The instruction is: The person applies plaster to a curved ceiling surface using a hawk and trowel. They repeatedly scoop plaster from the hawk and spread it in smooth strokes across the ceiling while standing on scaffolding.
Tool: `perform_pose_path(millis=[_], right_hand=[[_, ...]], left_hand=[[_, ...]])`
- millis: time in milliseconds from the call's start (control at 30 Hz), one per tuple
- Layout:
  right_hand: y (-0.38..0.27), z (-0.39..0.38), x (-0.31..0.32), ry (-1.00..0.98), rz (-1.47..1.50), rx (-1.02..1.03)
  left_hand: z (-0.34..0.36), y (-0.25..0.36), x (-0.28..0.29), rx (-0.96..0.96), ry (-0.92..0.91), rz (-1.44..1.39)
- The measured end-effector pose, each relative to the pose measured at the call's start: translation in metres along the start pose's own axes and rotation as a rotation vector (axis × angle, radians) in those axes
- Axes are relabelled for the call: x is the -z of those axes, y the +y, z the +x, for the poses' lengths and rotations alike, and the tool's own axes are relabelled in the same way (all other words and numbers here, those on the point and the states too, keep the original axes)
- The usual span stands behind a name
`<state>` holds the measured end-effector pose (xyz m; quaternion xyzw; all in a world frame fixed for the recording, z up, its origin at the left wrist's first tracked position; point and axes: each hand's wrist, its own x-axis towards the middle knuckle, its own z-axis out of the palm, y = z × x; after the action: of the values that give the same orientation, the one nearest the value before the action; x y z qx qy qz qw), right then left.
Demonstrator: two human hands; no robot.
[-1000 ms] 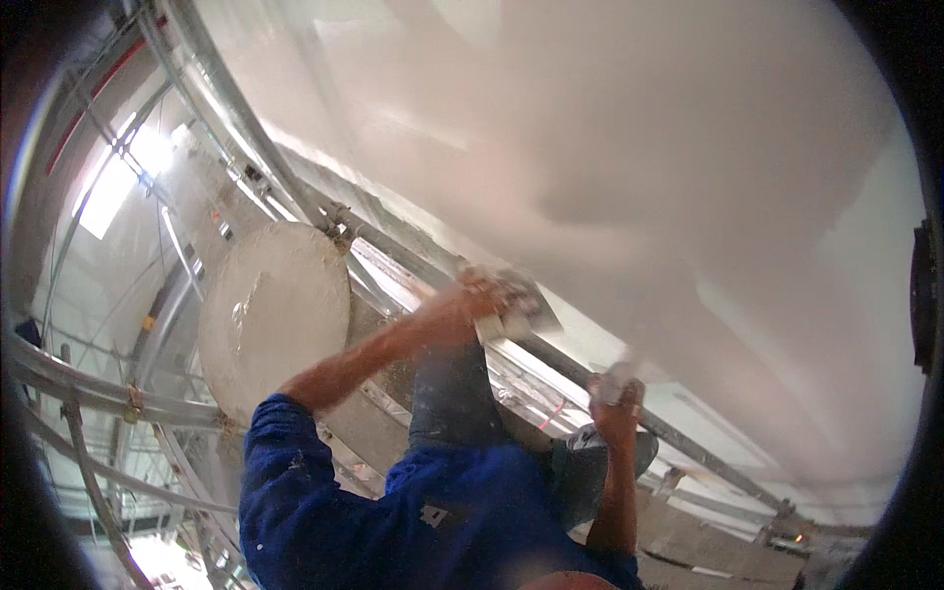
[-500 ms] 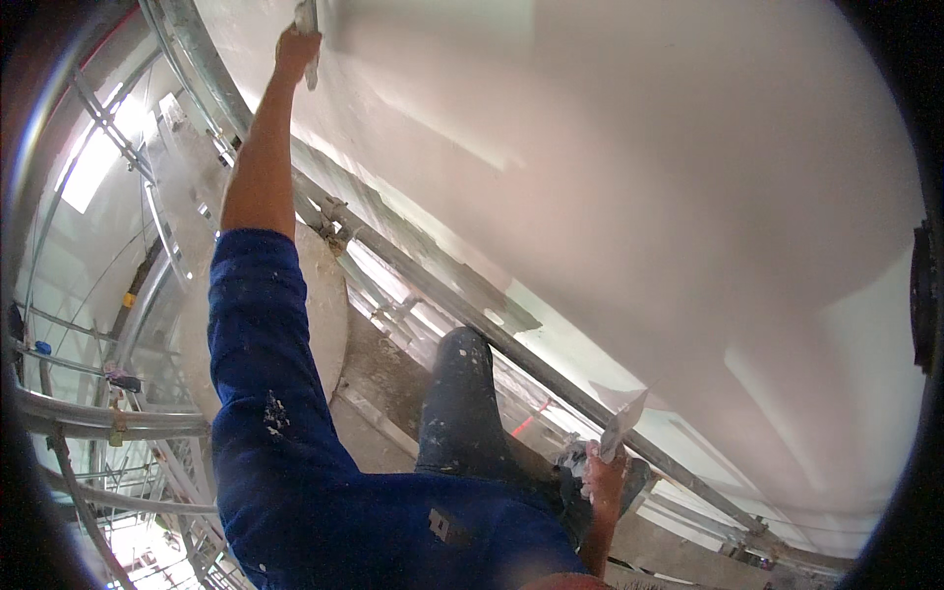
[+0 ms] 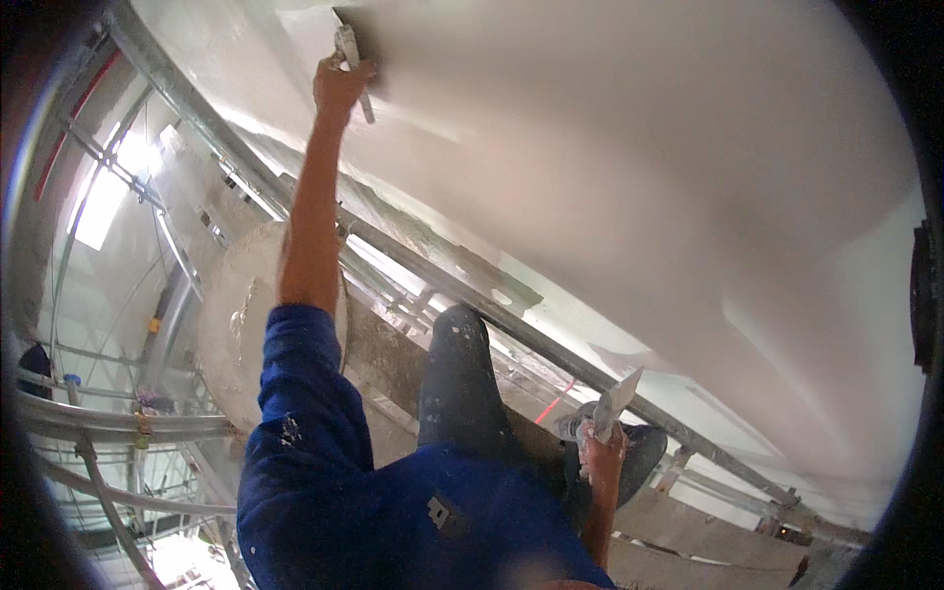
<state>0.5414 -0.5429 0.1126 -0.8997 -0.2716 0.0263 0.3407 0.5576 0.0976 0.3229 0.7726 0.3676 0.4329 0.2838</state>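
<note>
My left hand (image 3: 340, 85) is stretched far up, its fingers wrapped round the pale, plaster-stained handle of a plastering trowel (image 3: 348, 47). The trowel's thin blade shows nearly edge-on against the large pale wall (image 3: 610, 177). Low on the right, my right hand (image 3: 602, 454) is closed round a scraper (image 3: 617, 398) with a broad, flat blade smeared in white plaster. White smears also cover the fingers of that hand. The scraper's blade points up toward the wall and looks apart from it.
A long scaffold pipe (image 3: 551, 366) runs slantwise between me and the wall. My knee (image 3: 458, 344) is close to it. Left of my arm is a round, plaster-stained board (image 3: 236, 324). More scaffold tubes (image 3: 128, 423) stand at left. A plank (image 3: 678, 546) lies low at right.
My left hand has moved right and somewhat down across the wall with the trowel. The right hand keeps hold of the scraper, shifted only slightly. The whole view has tilted a little.
</note>
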Motion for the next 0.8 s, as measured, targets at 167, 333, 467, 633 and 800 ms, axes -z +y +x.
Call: perform_pose_path(millis=[167,333,467,633,800], right_hand=[[0.056,-0.029,-0.007,-0.129,0.228,-0.198],[0.026,-0.025,0.047,-0.307,0.732,-0.807],[0.113,-0.078,0.01,-0.082,0.466,-0.621],[0.119,-0.1,0.036,-0.026,0.194,-0.421],[0.139,-0.111,0.052,0.148,-0.689,-0.07]], left_hand=[[-0.141,0.143,-0.074,-0.073,0.308,0.189],[-0.266,0.257,-0.14,-0.367,0.269,0.074],[-0.361,0.35,-0.182,-0.488,0.182,0.007],[-0.434,0.427,-0.195,-0.575,-0.128,-0.049],[-0.45,0.418,-0.177,-0.48,-0.782,-0.442]])
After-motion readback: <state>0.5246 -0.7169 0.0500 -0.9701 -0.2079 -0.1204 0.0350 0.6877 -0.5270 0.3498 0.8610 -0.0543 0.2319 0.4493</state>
